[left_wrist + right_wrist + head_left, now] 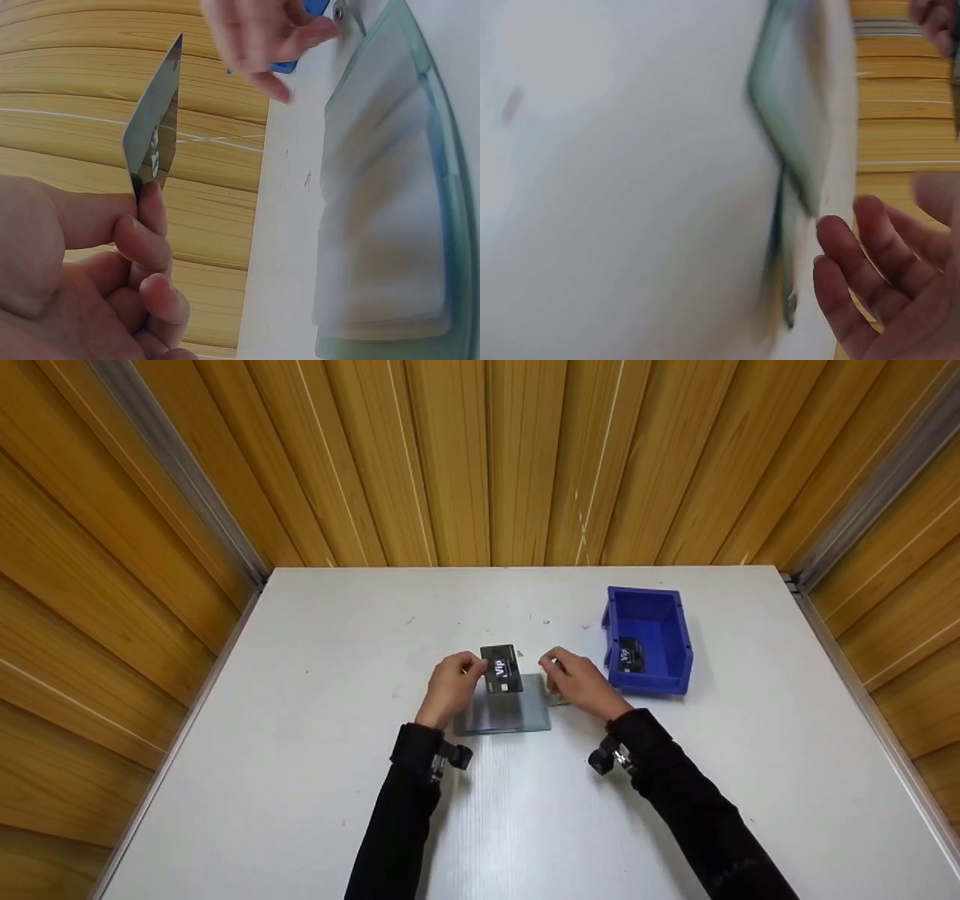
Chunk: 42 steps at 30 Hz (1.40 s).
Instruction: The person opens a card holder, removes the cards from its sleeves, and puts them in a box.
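My left hand (452, 684) pinches a black card (502, 668) marked "Vip" by its edge between thumb and fingers. The card stands tilted in the left wrist view, raised above a green holder (537, 706) that lies flat on the table. A frosted, see-through sheet (379, 225) covers the holder's face. From its right side a small tab with a metal snap (790, 300) sticks out. Near that tab hovers my right hand (583, 681), fingers loosely bent and nothing between them in the right wrist view.
A blue plastic bin (651, 684) stands on the white table (337, 660) to the right, beyond my right hand. Inside it lies another black card (631, 655). Wood-patterned panels (450, 457) rise behind the table and on both sides.
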{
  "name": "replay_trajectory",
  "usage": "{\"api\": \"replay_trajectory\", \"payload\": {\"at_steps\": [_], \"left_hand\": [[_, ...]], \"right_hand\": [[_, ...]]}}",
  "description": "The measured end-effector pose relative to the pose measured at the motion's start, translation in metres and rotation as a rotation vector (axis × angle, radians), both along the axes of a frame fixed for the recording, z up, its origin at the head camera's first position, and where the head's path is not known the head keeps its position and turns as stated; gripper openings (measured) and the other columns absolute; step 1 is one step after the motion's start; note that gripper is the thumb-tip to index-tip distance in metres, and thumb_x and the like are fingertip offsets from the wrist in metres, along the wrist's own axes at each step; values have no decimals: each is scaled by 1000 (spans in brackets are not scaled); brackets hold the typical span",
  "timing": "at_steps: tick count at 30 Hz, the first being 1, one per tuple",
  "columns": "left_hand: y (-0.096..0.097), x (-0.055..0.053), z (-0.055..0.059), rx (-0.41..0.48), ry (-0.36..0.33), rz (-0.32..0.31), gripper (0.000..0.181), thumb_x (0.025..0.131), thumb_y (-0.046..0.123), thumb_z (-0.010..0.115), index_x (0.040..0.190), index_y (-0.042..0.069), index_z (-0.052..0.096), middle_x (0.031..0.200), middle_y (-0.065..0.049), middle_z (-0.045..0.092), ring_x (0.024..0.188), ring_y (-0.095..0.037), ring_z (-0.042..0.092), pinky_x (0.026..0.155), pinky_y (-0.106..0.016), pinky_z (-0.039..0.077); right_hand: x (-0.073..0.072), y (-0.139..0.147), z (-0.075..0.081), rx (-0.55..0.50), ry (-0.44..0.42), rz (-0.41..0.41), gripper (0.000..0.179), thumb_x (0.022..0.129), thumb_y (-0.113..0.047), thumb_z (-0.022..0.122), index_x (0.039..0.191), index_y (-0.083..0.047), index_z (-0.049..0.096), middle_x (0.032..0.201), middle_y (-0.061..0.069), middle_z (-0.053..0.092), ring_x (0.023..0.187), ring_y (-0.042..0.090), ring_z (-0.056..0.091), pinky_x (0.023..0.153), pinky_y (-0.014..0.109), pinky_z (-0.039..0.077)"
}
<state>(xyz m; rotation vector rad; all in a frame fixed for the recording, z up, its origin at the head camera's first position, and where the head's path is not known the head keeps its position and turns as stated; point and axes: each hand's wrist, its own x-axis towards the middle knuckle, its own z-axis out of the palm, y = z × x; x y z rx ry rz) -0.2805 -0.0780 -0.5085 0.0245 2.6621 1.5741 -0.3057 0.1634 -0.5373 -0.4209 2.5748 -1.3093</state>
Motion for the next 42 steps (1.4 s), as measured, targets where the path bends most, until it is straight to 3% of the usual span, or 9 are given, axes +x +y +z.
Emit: {"api": "replay_trajectory", "payload": {"at_steps": [3,5,10,17,24,30,34,37,42], "left_hand": [[3,0,-2,-3,-9,7,26,105,21,60,87,3,66,80,1,52,75,-16,47,68,-28,37],[6,0,-3,-12,-17,2,26,105,22,60,86,5,65,80,1,52,75,-16,47,68,-29,37],[16,0,-8,-45,-20,-27,26,104,23,61,83,8,65,78,2,52,74,-16,48,68,-28,37],[21,-1,-10,-44,-42,-17,26,105,23,61,84,7,66,79,1,53,74,-16,48,67,-28,37],[22,0,-10,-40,-51,-24,24,104,21,62,86,5,69,80,1,56,75,-16,48,68,-28,37],[21,1,-10,-50,13,-40,21,102,21,64,88,6,71,80,1,60,72,-14,49,68,-27,39],[16,4,-13,-151,128,-40,14,99,19,66,94,8,74,87,-5,69,78,-20,58,75,-35,44],[9,6,-18,-261,196,-39,14,96,17,71,105,9,77,103,-10,75,98,-30,65,88,-47,48],[-3,10,-30,-411,205,-72,37,90,16,78,127,11,74,133,-16,69,126,-41,60,105,-58,46]], "right_hand": [[4,-13,4,-273,-132,-77,54,114,-43,30,126,4,52,80,15,67,62,19,65,60,31,56],[8,-24,7,-383,-222,-118,58,112,-50,27,128,1,48,79,11,64,54,17,62,51,30,54],[18,-50,8,-436,-312,-217,45,111,-51,32,118,-9,46,71,1,53,44,10,48,40,23,39],[21,-67,-1,-454,-251,-329,27,114,-33,35,103,-10,44,73,0,43,46,7,37,40,21,28],[20,-66,-6,-355,-118,-323,26,113,-23,38,92,-9,43,78,1,40,59,12,38,49,23,31],[18,-59,-3,-303,-61,-312,26,113,-21,37,91,-9,42,81,1,41,69,15,41,56,26,34],[12,-44,5,-283,-22,-320,26,114,-21,36,91,-9,42,83,1,41,74,16,41,63,28,35],[3,-24,12,-268,-2,-341,26,114,-23,33,93,-9,39,82,1,37,73,17,39,64,29,34],[-11,24,23,-219,46,-437,26,114,-29,29,97,-11,36,86,2,34,75,18,38,65,29,33]]}}
